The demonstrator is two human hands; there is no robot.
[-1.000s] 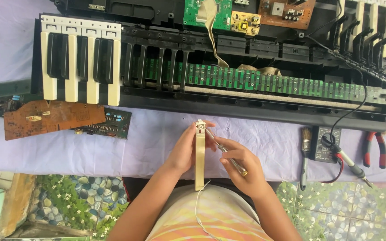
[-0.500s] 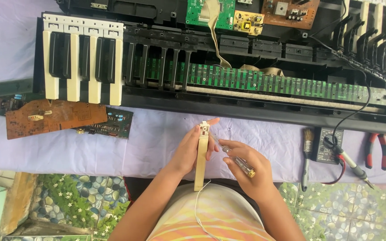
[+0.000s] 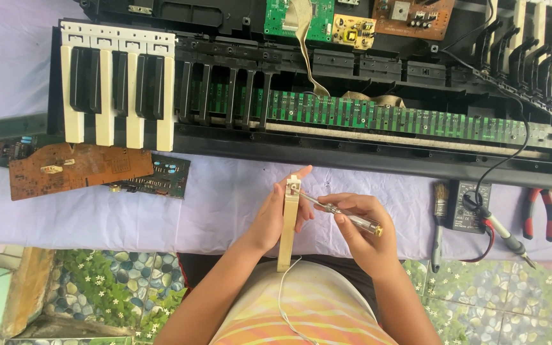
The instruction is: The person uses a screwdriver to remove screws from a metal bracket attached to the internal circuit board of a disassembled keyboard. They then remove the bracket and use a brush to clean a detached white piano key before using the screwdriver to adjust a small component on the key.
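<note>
Shifted slightly rightward against half a second ago, with grip unchanged. Cream keyboard key [image 3: 287,225] held upright above the lap, near the worktop [image 3: 225,198] edge, clasped by left hand [image 3: 276,217] with thumb at its top. Screwdriver [image 3: 343,214] pinched in right hand [image 3: 359,230], tip touching the key's upper end. Beyond, opened keyboard chassis [image 3: 365,153] with white and black keys [image 3: 116,89] at left, green contact strip [image 3: 416,118] exposed. Brown circuit board [image 3: 78,169] to the left; brush [image 3: 440,223], multimeter [image 3: 471,204] and red pliers [image 3: 541,214] to the right.
</note>
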